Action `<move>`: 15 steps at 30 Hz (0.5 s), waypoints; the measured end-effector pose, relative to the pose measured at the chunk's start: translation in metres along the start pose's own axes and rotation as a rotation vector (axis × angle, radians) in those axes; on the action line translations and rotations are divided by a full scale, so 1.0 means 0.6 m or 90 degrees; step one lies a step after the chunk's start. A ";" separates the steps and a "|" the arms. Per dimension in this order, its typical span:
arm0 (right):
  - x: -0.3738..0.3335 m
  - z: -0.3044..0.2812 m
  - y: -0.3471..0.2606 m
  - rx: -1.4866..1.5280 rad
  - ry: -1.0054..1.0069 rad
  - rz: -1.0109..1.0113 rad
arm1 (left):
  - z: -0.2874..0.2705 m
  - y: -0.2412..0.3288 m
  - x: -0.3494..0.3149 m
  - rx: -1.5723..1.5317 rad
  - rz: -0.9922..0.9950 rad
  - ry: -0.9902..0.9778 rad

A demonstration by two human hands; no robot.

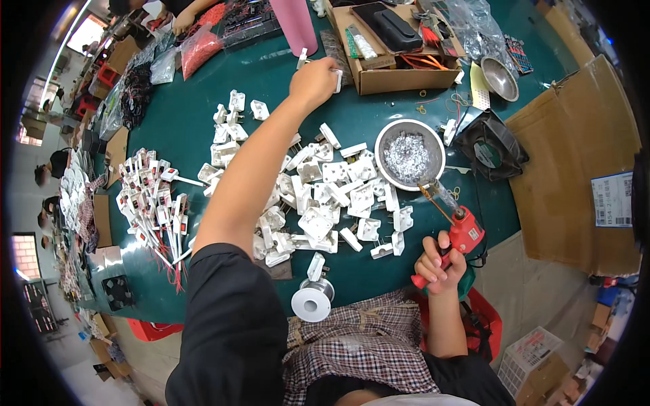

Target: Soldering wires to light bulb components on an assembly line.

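Note:
My left hand reaches to the far side of the table, its fingers closed on a white plastic plug part; most of the grip is hidden. Beside it another small white part stands near the pink bottle. My right hand is wrapped round the handle of a red soldering gun. The gun's tip points up toward the rim of a metal bowl with shiny scraps in it. Between my arms spreads a heap of white plug housings, some with metal pins.
White switch pieces with red wires lie left of my left arm. A solder spool stands at the near edge. On the right are a black fan and a large cardboard box. An open carton sits at the back.

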State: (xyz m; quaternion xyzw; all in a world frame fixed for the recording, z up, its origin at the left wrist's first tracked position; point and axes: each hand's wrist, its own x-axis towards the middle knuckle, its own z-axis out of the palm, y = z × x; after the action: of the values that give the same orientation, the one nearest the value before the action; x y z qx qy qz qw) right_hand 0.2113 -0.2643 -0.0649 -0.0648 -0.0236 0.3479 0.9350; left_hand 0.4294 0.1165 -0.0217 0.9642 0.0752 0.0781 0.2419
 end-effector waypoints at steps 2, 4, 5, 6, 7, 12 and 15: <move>0.001 0.003 0.001 0.004 0.002 0.007 | -0.029 -0.008 -0.004 -0.009 -0.116 -0.125; 0.001 0.005 -0.002 0.005 0.003 0.008 | -0.043 -0.021 -0.017 0.085 -0.064 -0.057; 0.002 0.005 -0.003 0.002 0.003 0.009 | -0.046 -0.026 -0.020 0.176 -0.010 0.012; 0.001 0.005 -0.002 0.002 0.004 0.007 | -0.045 -0.030 -0.016 0.171 -0.012 0.029; 0.002 0.006 -0.001 0.004 0.003 0.012 | -0.044 -0.042 -0.012 0.174 -0.016 0.033; 0.004 0.004 0.001 0.008 -0.005 0.027 | -0.009 -0.104 0.029 0.066 -0.034 0.100; 0.004 0.005 0.001 0.008 -0.001 0.023 | -0.022 -0.101 0.019 0.089 -0.037 0.100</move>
State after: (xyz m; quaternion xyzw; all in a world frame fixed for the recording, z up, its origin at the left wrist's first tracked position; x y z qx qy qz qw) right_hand 0.2125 -0.2618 -0.0619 -0.0589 -0.0212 0.3649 0.9289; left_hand 0.4317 0.1772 -0.0380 0.9671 0.1273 0.1407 0.1693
